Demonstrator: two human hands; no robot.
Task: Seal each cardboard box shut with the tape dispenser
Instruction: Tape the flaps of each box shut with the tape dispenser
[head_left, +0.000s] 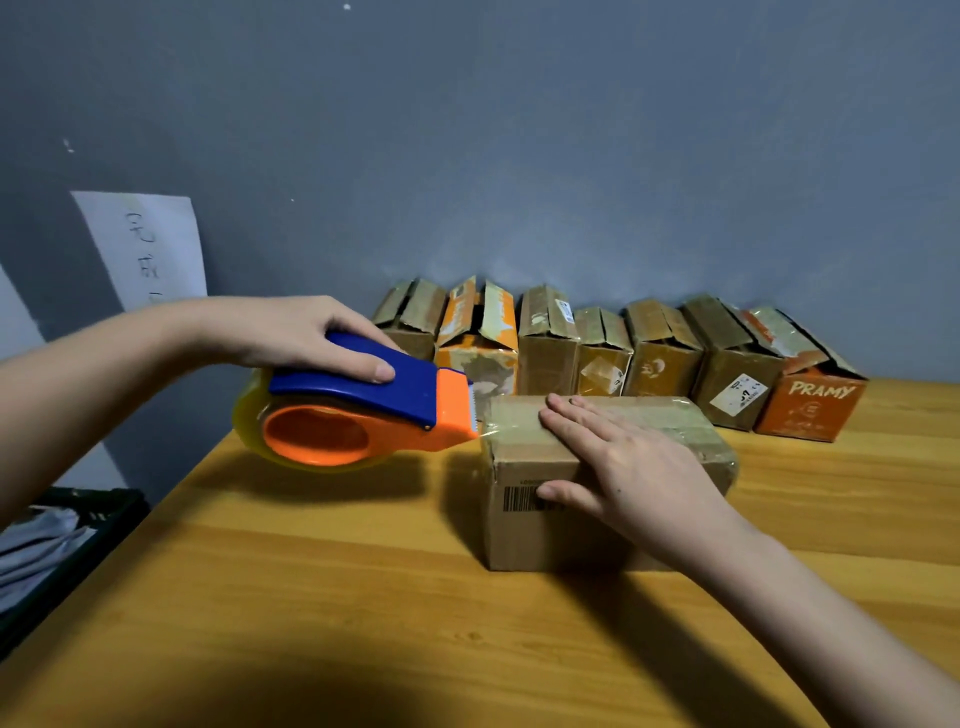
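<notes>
The left hand (306, 332) reaches in from the left with its forearm nearly level, fingers curled over the top of the tape dispenser (353, 410) and thumb laid along its near side. The right hand (618, 457) stretches forward from the lower right, fingers straight and together, palm flat on the cardboard box (524, 519), thumb against the near face.

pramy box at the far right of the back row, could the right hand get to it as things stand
Probably yes. The right hand lies flat on the taped box, and the orange PRAMY box stands just beyond it to the right with bare table between them. It would have to let go of the taped box first.
</notes>
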